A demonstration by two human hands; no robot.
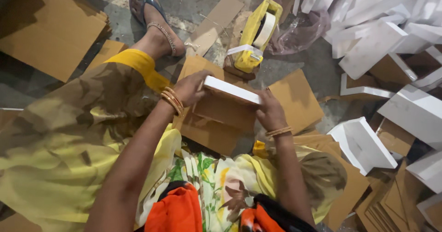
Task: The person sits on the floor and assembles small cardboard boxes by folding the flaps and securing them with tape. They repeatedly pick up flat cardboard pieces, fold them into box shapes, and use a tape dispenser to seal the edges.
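A white foam strip (232,89) lies along the top edge of a brown cardboard box (221,114) in front of me. My left hand (189,88) grips the strip's left end and the box corner, gold bangles at the wrist. The strip's right end is held by my right hand (270,112), fingers curled over the box edge. A yellow tape dispenser (256,34) with a white tape roll stands just beyond the box, untouched.
Flat cardboard sheets (46,29) lie on the grey floor at left and around the box. A heap of white foam corner pieces (382,38) fills the right side. My sandalled foot (154,22) stretches out at the top. A pink plastic bag (299,29) sits behind the dispenser.
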